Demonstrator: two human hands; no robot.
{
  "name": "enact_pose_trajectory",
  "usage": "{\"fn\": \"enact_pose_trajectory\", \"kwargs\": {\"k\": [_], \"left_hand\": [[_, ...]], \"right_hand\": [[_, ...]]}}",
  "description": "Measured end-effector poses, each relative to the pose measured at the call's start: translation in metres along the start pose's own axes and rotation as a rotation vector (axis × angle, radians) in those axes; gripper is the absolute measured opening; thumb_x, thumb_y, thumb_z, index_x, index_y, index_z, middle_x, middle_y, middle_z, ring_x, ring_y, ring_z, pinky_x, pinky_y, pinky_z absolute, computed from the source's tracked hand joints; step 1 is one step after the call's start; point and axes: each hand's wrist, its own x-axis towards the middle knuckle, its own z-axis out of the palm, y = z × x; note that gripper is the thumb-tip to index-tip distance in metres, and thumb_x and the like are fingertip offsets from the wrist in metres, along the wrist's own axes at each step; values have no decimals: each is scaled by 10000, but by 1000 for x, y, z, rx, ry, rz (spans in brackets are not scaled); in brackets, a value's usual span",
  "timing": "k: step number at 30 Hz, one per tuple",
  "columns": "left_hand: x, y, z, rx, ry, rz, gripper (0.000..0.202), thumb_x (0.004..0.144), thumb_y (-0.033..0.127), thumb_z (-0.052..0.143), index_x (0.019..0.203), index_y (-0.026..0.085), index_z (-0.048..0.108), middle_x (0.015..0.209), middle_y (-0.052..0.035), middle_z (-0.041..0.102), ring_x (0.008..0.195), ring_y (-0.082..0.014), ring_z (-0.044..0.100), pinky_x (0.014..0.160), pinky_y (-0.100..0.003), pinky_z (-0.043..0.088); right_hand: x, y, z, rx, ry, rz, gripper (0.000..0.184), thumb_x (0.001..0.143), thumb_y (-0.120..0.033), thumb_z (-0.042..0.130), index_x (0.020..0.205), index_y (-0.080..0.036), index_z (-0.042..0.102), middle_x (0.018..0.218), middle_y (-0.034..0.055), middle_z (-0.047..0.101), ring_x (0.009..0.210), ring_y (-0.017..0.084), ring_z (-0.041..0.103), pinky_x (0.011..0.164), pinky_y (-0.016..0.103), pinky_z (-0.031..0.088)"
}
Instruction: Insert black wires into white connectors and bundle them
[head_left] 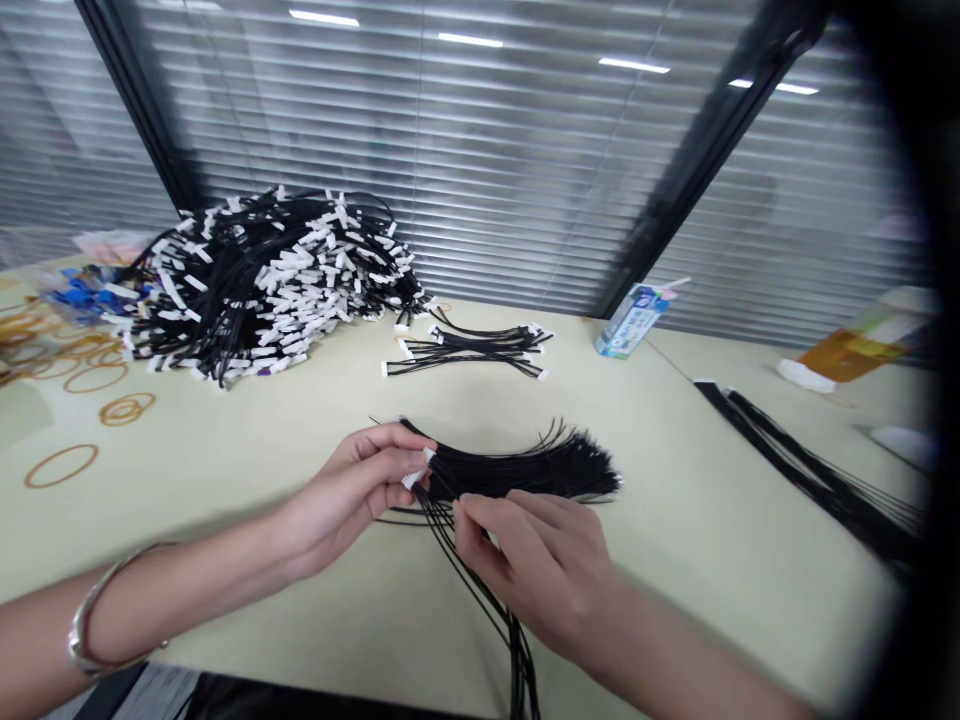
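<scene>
Between the thumb and fingers of my left hand (pixel 367 470) is a white connector (pixel 418 468). Several black wires (pixel 469 580) run out of it and hang down over the table's near edge. My right hand (pixel 536 560) is closed in a pinch just right of the connector, on a thin black wire close to the housing. A thick bundle of loose black wires (pixel 525 468) lies on the table behind both hands, its cut ends fanned out to the right.
A big heap of black cables with white connectors (pixel 277 285) fills the back left. Finished-looking cables (pixel 472 350) lie at the back middle. Rubber bands (pixel 61 465) are scattered left. A drink carton (pixel 634 320), more black wires (pixel 810 470) and an amber bottle (pixel 851 352) stand right.
</scene>
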Motion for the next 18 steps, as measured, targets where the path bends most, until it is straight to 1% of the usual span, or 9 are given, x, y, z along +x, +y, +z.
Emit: {"fn": "enact_pose_trajectory", "kwargs": {"k": [6, 8, 9, 10, 12, 14, 15, 16, 18], "left_hand": [[-1, -2, -1, 10, 13, 0, 69, 763, 170, 703, 831, 177, 705, 780, 6, 617, 703, -58, 571, 604, -115, 464], [0, -3, -2, 13, 40, -4, 73, 760, 162, 694, 831, 175, 700, 785, 3, 616, 714, -67, 572, 619, -126, 467], [0, -3, -2, 14, 55, -9, 73, 757, 152, 686, 827, 173, 697, 786, 1, 615, 717, -70, 571, 620, -130, 465], [1, -3, -3, 12, 71, -12, 74, 755, 141, 675, 820, 170, 692, 784, -1, 613, 716, -73, 569, 616, -133, 462], [3, -3, -3, 3, 95, -13, 80, 749, 120, 652, 807, 162, 685, 766, -3, 603, 703, -73, 560, 595, -132, 451], [5, -2, -3, -10, 105, -12, 80, 743, 109, 637, 794, 152, 681, 730, -1, 583, 670, -66, 546, 562, -126, 433], [5, -1, -3, -13, 108, -14, 78, 741, 109, 635, 791, 148, 680, 713, 1, 573, 653, -61, 538, 546, -123, 423], [5, -1, -3, -14, 107, -16, 77, 740, 108, 633, 788, 145, 680, 704, 2, 565, 640, -58, 532, 536, -122, 418], [5, -1, -2, -17, 106, -14, 81, 737, 106, 633, 789, 143, 682, 707, 2, 564, 633, -55, 531, 533, -122, 415]], "right_hand": [[-2, 1, 3, -2, -18, -14, 106, 769, -92, 627, 826, -131, 547, 525, -59, 493, 463, 75, 414, 450, 257, 283], [-1, 1, 2, 70, -35, 15, 62, 782, -109, 611, 794, -132, 555, 521, -55, 487, 463, 73, 408, 455, 252, 294], [1, 1, 2, 152, -48, 66, 52, 804, -119, 579, 761, -134, 554, 525, -48, 490, 468, 71, 413, 461, 247, 304], [2, 1, 1, 255, -70, 148, 116, 835, -135, 531, 721, -138, 548, 529, -39, 495, 475, 69, 422, 465, 241, 313], [6, 4, -1, 440, -126, 386, 274, 901, -183, 425, 652, -147, 535, 519, -30, 494, 467, 62, 430, 454, 228, 313], [8, 11, 1, 499, -206, 615, 349, 938, -238, 380, 641, -157, 546, 516, -31, 502, 460, 59, 440, 439, 217, 306], [8, 16, 3, 486, -256, 688, 338, 938, -261, 397, 660, -164, 562, 535, -32, 520, 471, 62, 451, 446, 215, 315], [7, 21, 7, 464, -314, 725, 291, 926, -267, 432, 696, -171, 583, 582, -30, 553, 511, 68, 480, 474, 212, 343], [3, 30, 16, 414, -437, 699, 142, 886, -231, 511, 811, -191, 624, 760, -14, 624, 676, 97, 555, 614, 226, 422]]}}
